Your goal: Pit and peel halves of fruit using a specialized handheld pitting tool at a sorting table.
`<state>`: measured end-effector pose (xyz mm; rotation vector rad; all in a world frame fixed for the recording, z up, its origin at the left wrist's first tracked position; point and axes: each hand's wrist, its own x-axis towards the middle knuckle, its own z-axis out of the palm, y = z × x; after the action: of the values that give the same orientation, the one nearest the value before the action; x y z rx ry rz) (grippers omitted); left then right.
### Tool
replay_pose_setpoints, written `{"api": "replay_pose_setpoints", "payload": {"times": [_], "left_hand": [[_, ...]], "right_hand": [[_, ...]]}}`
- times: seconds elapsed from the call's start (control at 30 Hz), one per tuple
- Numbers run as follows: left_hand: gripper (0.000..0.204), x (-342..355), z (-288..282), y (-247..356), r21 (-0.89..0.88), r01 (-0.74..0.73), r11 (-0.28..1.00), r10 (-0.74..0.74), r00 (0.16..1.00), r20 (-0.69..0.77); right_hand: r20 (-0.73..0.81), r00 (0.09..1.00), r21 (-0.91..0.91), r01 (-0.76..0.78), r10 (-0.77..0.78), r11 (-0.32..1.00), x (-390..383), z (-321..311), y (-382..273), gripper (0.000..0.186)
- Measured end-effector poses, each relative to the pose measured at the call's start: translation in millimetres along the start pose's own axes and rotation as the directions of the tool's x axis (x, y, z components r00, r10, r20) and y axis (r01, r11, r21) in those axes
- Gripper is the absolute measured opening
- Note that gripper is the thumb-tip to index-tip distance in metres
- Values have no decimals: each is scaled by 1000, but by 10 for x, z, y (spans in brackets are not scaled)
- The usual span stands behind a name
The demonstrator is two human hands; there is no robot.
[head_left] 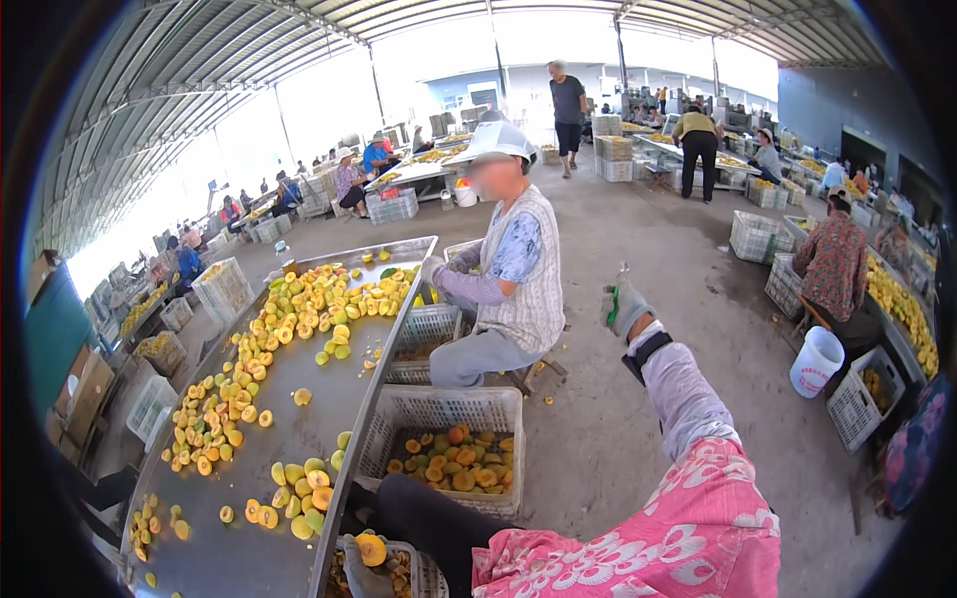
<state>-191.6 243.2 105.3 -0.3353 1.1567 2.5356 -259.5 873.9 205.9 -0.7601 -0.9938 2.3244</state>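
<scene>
1. Pink sleeve of mine lies nearest, leading to my right hand, reaching out above the floor, well apart from my left.
2. Those gloved fingers seem wrapped around a small tool; a loose grip could drop it.
3. Low beside the desk, my gloved left hand seems closed around a fruit, apparently over a crate. Slick flesh or a careless squeeze could let it slip.
4. Halves piled near the desk's rim might tumble over if I bumped them.
5. My held fruit looks rounded and orange-yellow, darker in the middle; I can't judge its ripeness.
</scene>
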Motion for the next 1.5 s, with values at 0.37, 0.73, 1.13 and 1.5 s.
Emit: {"api": "replay_pose_setpoints", "payload": {"times": [0.37, 0.73, 1.13, 1.5], "left_hand": [[36, 485, -1015, 718, 543, -465, 699, 663, 706, -250], [41, 677, -2274, 566, 891, 438, -118, 829, 537, -154], [41, 439, -1729, 623, 849, 526, -52, 788, 544, -289], [32, 500, -1795, 558, 944, 294, 152, 811, 508, -289]], "right_hand": [[-70, 975, -162, 197, -210, 967, -42, -43, -676, 33], [-202, 944, -674, 60, -261, 736, 281, -481, 44, 23], [262, 737, -914, 396, 623, -83, -734, 328, 1769, 45], [519, 453, -631, 775, 725, -32, -1510, 1165, 2417, 53]]}}
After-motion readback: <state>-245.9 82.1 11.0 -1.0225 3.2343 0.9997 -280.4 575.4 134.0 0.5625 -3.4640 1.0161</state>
